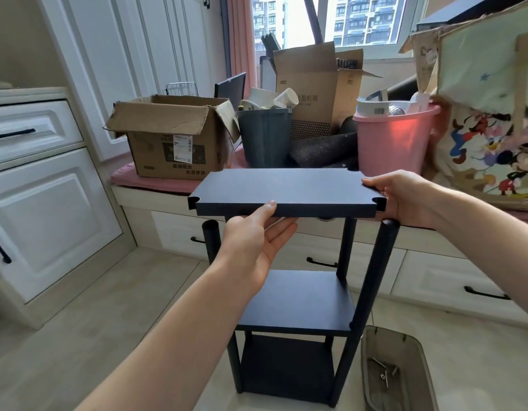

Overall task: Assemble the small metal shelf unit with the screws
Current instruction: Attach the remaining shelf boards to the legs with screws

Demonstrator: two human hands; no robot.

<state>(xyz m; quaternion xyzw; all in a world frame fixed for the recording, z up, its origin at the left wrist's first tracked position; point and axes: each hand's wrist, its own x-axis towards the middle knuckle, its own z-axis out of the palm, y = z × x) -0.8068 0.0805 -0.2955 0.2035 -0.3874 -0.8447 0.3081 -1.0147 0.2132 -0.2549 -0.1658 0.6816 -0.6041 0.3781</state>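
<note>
A dark navy shelf unit (298, 304) stands on the floor with a bottom board, a middle board and upright round posts (375, 271). Above the post tops I hold a loose navy shelf board (283, 186) with notched corners, level and just over the posts. My left hand (253, 247) grips its near edge, thumb on top and fingers underneath. At the board's right end, my right hand (405, 197) holds it with the thumb on top. Several screws (384, 373) lie in a grey tray (372, 390) on the floor to the right of the unit.
A window bench with drawers (434, 280) runs behind the unit, loaded with a cardboard box (173, 137), a dark bin (264, 137), a pink bucket (393, 140) and a cartoon-print bag (494, 129). White cabinets (43, 203) stand at the left.
</note>
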